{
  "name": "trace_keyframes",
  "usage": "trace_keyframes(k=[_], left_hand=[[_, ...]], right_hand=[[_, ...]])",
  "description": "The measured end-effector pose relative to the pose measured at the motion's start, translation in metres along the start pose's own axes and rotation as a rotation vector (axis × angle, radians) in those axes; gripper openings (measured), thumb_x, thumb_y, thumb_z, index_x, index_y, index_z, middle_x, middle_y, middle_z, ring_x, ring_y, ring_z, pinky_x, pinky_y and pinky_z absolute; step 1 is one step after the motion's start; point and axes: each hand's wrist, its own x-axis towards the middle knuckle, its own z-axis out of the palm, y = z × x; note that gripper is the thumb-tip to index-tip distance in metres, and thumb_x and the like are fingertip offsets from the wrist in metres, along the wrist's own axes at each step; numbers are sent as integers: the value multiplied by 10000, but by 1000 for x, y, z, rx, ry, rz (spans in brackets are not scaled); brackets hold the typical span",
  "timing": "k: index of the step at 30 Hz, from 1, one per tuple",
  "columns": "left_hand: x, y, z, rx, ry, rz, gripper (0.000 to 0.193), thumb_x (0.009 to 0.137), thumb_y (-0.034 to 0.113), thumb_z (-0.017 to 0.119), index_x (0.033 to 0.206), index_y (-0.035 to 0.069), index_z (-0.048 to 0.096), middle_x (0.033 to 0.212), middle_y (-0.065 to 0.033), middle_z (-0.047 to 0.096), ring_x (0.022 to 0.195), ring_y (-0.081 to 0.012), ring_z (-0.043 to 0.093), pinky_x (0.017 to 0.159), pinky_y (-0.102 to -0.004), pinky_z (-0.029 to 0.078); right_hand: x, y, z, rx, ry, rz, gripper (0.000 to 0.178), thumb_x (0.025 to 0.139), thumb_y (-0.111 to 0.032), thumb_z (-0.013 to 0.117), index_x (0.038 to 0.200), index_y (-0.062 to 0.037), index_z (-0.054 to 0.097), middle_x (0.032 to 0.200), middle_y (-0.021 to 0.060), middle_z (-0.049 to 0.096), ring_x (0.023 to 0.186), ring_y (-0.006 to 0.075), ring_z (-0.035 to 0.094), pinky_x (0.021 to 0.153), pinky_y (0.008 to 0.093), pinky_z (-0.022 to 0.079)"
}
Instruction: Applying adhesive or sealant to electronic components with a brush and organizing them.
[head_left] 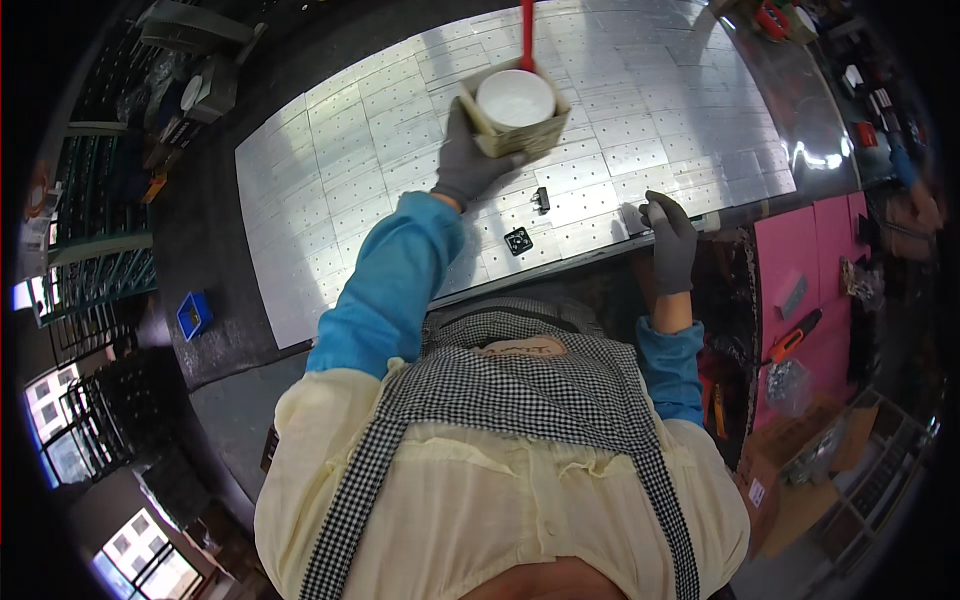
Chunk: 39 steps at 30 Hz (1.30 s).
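Box (538, 141), squarish, open-topped, drab olive

Bowl (515, 98) in box (541, 137), plate (518, 241) and block (543, 200) before it on panels (335, 165), bin (194, 316) left, tool (797, 337) right

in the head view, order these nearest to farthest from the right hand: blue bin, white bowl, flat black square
Nearest to the right hand first:
1. Flat black square: to its left, on the metal top.
2. White bowl: up and left, in the box the left hand holds.
3. Blue bin: far left, beyond the metal top.
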Motion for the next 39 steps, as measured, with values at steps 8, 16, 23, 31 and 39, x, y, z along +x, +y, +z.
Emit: trace_keyframes(k=[8, 16, 23, 31, 39], left_hand=[[12, -15, 54, -108, -175, -50, 1224, 630, 344, 876, 1495, 37, 68, 1416, -208, 399, 1312, -322, 423, 1076, -406, 400], [-49, -5, -16, 194, 155, -235, 924, 763, 335, 759, 1466, 57, 230, 1450, -255, 333, 1310, -420, 390, 1063, -443, 385], [-219, 35, -134, 328, 830, -476, 551, 846, 212, 712, 1322, 48, 490, 1258, -178, 583, 1191, -313, 557, 1008, -389, 449], [-473, 62, -270, 645, 1499, -735, 347, 872, 168, 652, 1183, 23, 596, 1163, -188, 627, 1096, -329, 602, 958, -385, 473], [-670, 37, -412, 706, 1281, -1267, 302, 926, 260, 578, 1158, 83, 654, 1101, -155, 674, 1039, -302, 638, 894, -367, 491]], right_hand=[[35, 2, -8, -95, -111, 40, 301, 914, -95, 573, 1181, 40, 603, 1113, 120, 627, 979, 181, 593, 885, 295, 481], [49, -80, 95, -121, -499, -374, 279, 947, -68, 465, 1154, 64, 599, 1136, 133, 608, 991, 214, 569, 893, 333, 451], [-11, -123, 202, -156, -1087, -668, 252, 843, -2, 485, 1062, 61, 593, 1167, 169, 593, 1017, 256, 578, 891, 344, 465], [-154, -102, 350, -151, -1546, -4, 411, 908, -66, 548, 1299, 47, 493, 1137, 144, 612, 971, 183, 607, 872, 308, 492], [-358, -50, 467, -434, -1952, 285, 288, 948, -282, 567, 1025, -4, 567, 876, 77, 643, 737, 153, 627, 661, 278, 502]])
